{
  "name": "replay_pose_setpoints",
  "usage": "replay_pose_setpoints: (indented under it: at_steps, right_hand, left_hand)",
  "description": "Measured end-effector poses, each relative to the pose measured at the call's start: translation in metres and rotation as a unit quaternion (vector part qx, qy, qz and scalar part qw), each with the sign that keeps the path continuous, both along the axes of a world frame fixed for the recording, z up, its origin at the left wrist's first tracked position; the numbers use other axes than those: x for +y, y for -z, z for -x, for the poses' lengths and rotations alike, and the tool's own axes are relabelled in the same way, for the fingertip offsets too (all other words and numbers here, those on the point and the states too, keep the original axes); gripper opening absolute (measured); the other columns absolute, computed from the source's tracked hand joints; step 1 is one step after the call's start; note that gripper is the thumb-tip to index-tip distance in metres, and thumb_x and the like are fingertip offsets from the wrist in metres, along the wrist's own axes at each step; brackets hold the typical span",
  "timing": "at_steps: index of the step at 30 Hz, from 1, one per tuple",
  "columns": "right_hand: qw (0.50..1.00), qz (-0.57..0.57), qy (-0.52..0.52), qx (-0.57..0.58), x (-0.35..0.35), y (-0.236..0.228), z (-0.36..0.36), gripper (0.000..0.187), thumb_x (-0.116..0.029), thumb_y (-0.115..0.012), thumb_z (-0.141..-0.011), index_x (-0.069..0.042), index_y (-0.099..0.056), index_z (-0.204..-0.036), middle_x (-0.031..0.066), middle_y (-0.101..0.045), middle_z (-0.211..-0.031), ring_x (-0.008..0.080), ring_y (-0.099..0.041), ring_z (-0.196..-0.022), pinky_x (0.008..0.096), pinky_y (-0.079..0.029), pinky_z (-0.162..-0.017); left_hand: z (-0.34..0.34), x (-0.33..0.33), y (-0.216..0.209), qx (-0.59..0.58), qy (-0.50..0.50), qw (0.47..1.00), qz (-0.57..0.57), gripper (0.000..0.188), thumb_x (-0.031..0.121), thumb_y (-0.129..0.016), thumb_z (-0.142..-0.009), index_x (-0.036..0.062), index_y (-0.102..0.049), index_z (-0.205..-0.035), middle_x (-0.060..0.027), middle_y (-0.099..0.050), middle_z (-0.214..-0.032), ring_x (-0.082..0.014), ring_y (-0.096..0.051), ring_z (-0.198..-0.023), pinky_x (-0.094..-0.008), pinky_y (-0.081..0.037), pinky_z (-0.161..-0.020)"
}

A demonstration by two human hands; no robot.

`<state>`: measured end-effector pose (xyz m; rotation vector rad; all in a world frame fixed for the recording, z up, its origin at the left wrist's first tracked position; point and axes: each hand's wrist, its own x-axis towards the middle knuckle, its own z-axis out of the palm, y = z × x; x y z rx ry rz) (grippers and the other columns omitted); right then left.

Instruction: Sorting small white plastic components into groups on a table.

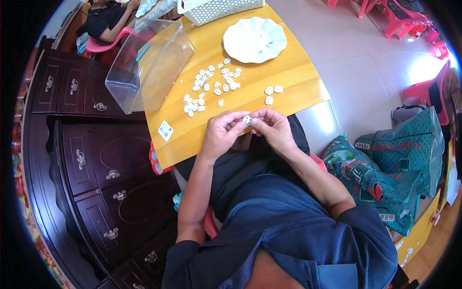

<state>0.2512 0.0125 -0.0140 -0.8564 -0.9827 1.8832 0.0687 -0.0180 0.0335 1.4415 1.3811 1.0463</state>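
Between my two hands, just over the table's near edge, is a small white oval piece with dark spots [247, 120]. My left hand [224, 132] pinches it from the left between thumb and fingers. From the right, my right hand [273, 129] grips the same piece with thumb and forefinger. Beyond my hands, several similar small white pieces [231, 79] with dark holes lie in loose clusters on the yellow wooden table [192, 144]. Three more white pieces [269, 100] lie apart, to the right.
A white scalloped plate [255, 41] with a few tiny bits stands at the far side. Left of it are a clear plastic box [149, 67] and a white perforated basket [221, 12]. Dark drawers [110, 164] flank the left; green bags [380, 164] sit right. Another person [106, 21] sits far left.
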Motion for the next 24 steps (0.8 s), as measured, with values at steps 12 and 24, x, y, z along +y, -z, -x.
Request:
replay_pose_setpoints:
  at_steps: [12,24]
  right_hand:
    - [0.995,0.088,-0.045,0.007,0.005,-0.007,-0.004,0.015,-0.018,-0.068,-0.099,-0.004,-0.068,-0.103,0.0008,-0.07,-0.087,0.006,-0.064,-0.075,0.0196,-0.051,-0.066]
    - [0.983,0.16,-0.041,0.083,0.004,-0.006,-0.005,0.016,-0.023,-0.067,-0.1,-0.007,-0.07,-0.101,0.0011,-0.072,-0.091,0.0071,-0.067,-0.079,0.0219,-0.055,-0.072]
  left_hand:
    - [-0.008,0.0,-0.024,0.164,0.05,0.984,-0.047,0.03,0.007,-0.075,-0.086,-0.0004,-0.07,-0.115,-0.011,-0.065,-0.086,-0.0217,-0.067,-0.074,-0.032,-0.054,-0.068]
    - [-0.026,0.002,-0.021,0.357,-0.022,0.905,-0.232,0.025,0.012,-0.077,-0.077,0.0061,-0.07,-0.101,-0.0082,-0.067,-0.091,-0.028,-0.068,-0.081,-0.0394,-0.056,-0.068]
